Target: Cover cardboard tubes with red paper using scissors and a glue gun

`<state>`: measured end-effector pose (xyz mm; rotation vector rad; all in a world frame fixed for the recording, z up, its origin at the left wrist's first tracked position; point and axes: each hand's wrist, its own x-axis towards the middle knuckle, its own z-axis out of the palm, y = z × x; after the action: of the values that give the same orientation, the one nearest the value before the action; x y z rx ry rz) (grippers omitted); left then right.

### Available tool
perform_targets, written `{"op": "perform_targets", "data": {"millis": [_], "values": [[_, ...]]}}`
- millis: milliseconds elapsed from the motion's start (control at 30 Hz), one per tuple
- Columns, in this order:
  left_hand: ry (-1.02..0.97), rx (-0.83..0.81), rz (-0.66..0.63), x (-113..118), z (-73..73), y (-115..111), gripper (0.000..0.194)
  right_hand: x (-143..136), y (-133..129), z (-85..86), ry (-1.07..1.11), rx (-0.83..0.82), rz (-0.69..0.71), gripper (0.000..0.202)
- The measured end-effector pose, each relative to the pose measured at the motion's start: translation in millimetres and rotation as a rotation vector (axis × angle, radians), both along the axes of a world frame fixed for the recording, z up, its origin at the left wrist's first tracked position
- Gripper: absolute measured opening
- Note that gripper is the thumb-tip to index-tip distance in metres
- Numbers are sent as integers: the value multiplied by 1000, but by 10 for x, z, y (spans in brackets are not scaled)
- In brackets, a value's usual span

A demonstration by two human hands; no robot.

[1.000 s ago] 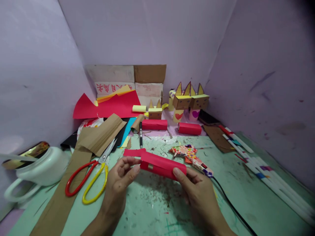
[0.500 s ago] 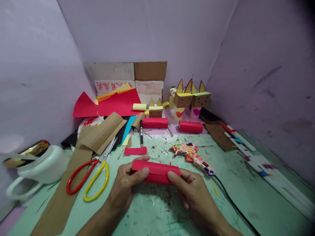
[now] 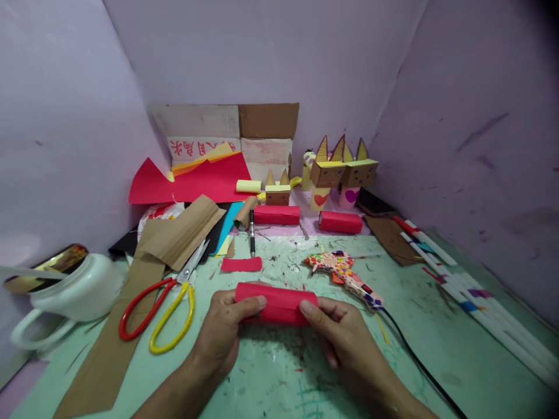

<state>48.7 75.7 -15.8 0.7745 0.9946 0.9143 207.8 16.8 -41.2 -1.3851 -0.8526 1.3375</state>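
A red paper tube (image 3: 279, 304) lies sideways between my two hands, a seam running along its near side. My left hand (image 3: 225, 323) is closed round its left end, thumb pressed on the paper. At the right end, my right hand (image 3: 343, 331) grips it with the thumb on top. Just beyond the tube lie a small red paper strip (image 3: 241, 265) and a black pen (image 3: 252, 234). A glue gun (image 3: 343, 274) with a flowered pattern rests beyond my right hand. Scissors (image 3: 168, 308) with one red and one yellow handle lie left of my left hand.
Two more red tubes (image 3: 277, 215) lie further back, near cardboard heads with pointed ears (image 3: 327, 173). Brown cardboard strips (image 3: 105, 349) and a white pot (image 3: 78, 291) stand on the left. White sticks (image 3: 471, 297) line the right; the black cord (image 3: 419, 361) runs toward me.
The tube has turned slightly in my hands and my thumbs have shifted a little. The whole view has moved slightly; the other things lie as before.
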Motion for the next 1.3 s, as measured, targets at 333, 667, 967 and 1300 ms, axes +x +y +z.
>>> {"op": "perform_targets", "data": {"millis": [333,667,967,1300], "values": [[16,-94,282,-101,-11,122,17,590,-40,152,-743,145,-435,38],[-49,-206,405,-90,86,174,11,868,198,141,-1316,-150,-26,29],[-118,-267,405,-173,101,253,13,897,239,214,-557,-57,22,29],[-45,-135,469,-75,81,232,15,686,27,123,-276,297,58,29]]}}
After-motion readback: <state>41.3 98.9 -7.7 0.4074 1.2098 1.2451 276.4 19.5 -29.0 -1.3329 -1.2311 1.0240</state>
